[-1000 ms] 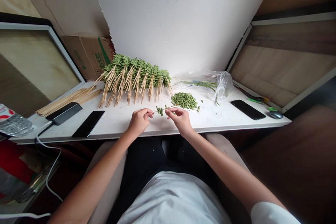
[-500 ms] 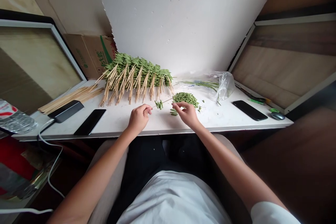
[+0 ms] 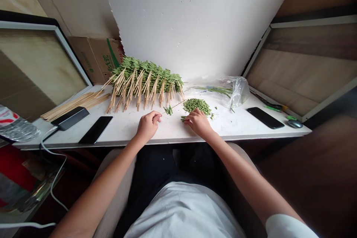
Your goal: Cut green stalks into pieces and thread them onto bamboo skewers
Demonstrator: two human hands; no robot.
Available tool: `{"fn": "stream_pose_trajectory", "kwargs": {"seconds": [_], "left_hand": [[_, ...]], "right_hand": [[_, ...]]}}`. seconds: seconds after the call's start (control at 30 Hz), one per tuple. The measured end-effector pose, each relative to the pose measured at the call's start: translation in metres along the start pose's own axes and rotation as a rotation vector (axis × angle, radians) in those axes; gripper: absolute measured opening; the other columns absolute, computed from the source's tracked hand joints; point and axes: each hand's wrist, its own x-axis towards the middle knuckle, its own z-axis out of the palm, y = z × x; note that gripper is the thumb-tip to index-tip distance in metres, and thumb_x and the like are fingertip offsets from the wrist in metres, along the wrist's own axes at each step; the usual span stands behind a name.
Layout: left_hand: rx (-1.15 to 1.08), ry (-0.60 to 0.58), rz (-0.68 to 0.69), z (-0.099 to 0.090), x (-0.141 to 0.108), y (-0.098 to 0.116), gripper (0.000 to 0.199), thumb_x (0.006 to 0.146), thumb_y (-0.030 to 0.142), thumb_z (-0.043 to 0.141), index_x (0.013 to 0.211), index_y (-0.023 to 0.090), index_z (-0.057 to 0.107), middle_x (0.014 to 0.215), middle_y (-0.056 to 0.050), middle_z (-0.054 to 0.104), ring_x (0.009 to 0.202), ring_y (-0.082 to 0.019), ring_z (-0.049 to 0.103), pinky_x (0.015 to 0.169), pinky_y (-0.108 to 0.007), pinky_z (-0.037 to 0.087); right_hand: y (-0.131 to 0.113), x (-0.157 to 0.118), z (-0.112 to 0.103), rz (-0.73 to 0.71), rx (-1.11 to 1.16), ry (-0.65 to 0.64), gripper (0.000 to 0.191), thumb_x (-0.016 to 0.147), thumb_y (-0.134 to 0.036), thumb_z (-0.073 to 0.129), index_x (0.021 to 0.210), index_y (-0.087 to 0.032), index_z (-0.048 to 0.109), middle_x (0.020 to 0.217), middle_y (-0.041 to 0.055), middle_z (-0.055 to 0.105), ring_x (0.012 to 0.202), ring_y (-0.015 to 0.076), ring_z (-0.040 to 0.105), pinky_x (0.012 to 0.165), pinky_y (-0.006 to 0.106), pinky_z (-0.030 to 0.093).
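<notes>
My left hand (image 3: pixel 148 125) is closed in a pinch around the end of a thin bamboo skewer (image 3: pixel 177 105), which slants up to the right. Several cut green bean pieces (image 3: pixel 168 110) are threaded on the skewer near my left fingers. My right hand (image 3: pixel 197 122) is lowered to the table with its fingers bent and drawn together. It is over a few bean pieces (image 3: pixel 183 118) at the near edge of a loose heap of cut green beans (image 3: pixel 198 105). Whatever its fingertips hold is hidden beneath the hand.
Behind my hands lies a large stack of skewered green beans (image 3: pixel 150 72). Bare skewers (image 3: pixel 75 104), a black device (image 3: pixel 70 118) and a phone (image 3: pixel 96 129) lie left. To the right are a plastic bag (image 3: pixel 240 91), another phone (image 3: pixel 264 117) and a mouse (image 3: pixel 295 123). A white foam board (image 3: pixel 195 33) stands behind.
My right hand has left the area by the skewer's far end and moved down and slightly right to the loose bean pieces. My left hand still holds the skewer, almost unmoved.
</notes>
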Motion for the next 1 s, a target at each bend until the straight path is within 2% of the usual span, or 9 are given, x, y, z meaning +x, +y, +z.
{"fn": "stream_pose_trajectory", "kwargs": {"seconds": [0.2,0.33,0.4,0.5,0.6,0.7,0.8,0.9,1.0], "left_hand": [[0.008,-0.012,-0.002,0.000,0.000,0.003,0.017,0.101,0.024,0.058,0.097,0.022,0.074,0.081,-0.003,0.079,0.075,-0.021,0.074,0.076,-0.031,0.054],[0.008,-0.024,-0.010,-0.001,-0.001,0.004,0.017,0.101,0.025,0.058,0.097,0.022,0.074,0.081,-0.003,0.079,0.076,-0.021,0.074,0.077,-0.031,0.054],[0.007,-0.027,-0.010,-0.002,-0.001,0.005,0.017,0.102,0.026,0.057,0.098,0.022,0.074,0.082,-0.003,0.079,0.076,-0.021,0.074,0.077,-0.031,0.054],[0.005,-0.018,0.000,-0.003,0.000,0.007,0.018,0.102,0.027,0.057,0.099,0.022,0.074,0.082,-0.003,0.079,0.076,-0.021,0.074,0.077,-0.030,0.054],[-0.001,-0.008,0.020,-0.006,0.000,0.011,0.019,0.103,0.026,0.057,0.099,0.022,0.074,0.080,-0.003,0.079,0.074,-0.020,0.073,0.075,-0.029,0.053],[0.006,0.004,0.032,-0.007,-0.001,0.015,0.019,0.102,0.025,0.057,0.097,0.022,0.075,0.079,-0.002,0.078,0.072,-0.020,0.072,0.074,-0.029,0.052],[0.031,0.026,0.008,-0.008,-0.002,0.019,0.019,0.100,0.023,0.058,0.095,0.022,0.076,0.078,-0.002,0.078,0.072,-0.021,0.072,0.074,-0.029,0.052],[0.044,0.026,-0.009,-0.010,-0.003,0.026,0.020,0.099,0.021,0.058,0.094,0.022,0.077,0.077,-0.002,0.078,0.072,-0.021,0.072,0.073,-0.030,0.053],[0.041,0.022,0.007,-0.013,-0.004,0.034,0.020,0.100,0.021,0.057,0.095,0.022,0.077,0.077,-0.002,0.078,0.070,-0.020,0.071,0.072,-0.029,0.052]], "right_hand": [[-0.006,0.000,0.005,-0.065,-0.158,0.023,0.032,0.110,-0.025,0.051,0.098,-0.016,0.079,0.104,0.0163,0.076,0.110,0.0337,0.053,0.085,0.044,0.037],[-0.006,0.001,0.006,-0.034,-0.060,0.059,0.028,0.109,-0.026,0.051,0.101,-0.016,0.077,0.110,0.0175,0.076,0.114,0.0348,0.054,0.090,0.045,0.040],[-0.005,0.002,0.004,0.012,0.106,0.096,0.028,0.109,-0.029,0.052,0.102,-0.017,0.076,0.106,0.0165,0.077,0.113,0.0344,0.057,0.092,0.046,0.044],[-0.002,0.006,-0.002,0.181,0.536,0.165,0.032,0.107,-0.045,0.058,0.098,-0.019,0.075,0.098,0.0124,0.079,0.101,0.0300,0.066,0.086,0.042,0.051],[0.002,0.010,-0.007,0.412,1.023,0.223,0.043,0.087,-0.062,0.079,0.098,-0.021,0.077,0.095,0.0090,0.080,0.091,0.0253,0.072,0.074,0.036,0.054],[0.005,0.013,-0.011,0.568,1.364,0.282,0.055,0.067,-0.063,0.093,0.100,-0.022,0.079,0.093,0.0060,0.080,0.090,0.0222,0.073,0.072,0.032,0.054],[0.007,0.014,-0.015,0.632,1.534,0.318,0.057,0.061,-0.065,0.096,0.098,-0.024,0.078,0.095,0.0047,0.079,0.095,0.0221,0.075,0.075,0.032,0.058],[0.006,0.015,-0.020,0.607,1.585,0.320,0.053,0.068,-0.068,0.091,0.097,-0.026,0.076,0.107,0.0065,0.080,0.108,0.0257,0.075,0.078,0.033,0.062],[0.005,0.014,-0.024,0.558,1.627,0.322,0.046,0.075,-0.065,0.088,0.100,-0.028,0.075,0.113,0.0052,0.079,0.114,0.0256,0.074,0.077,0.033,0.063]]}}
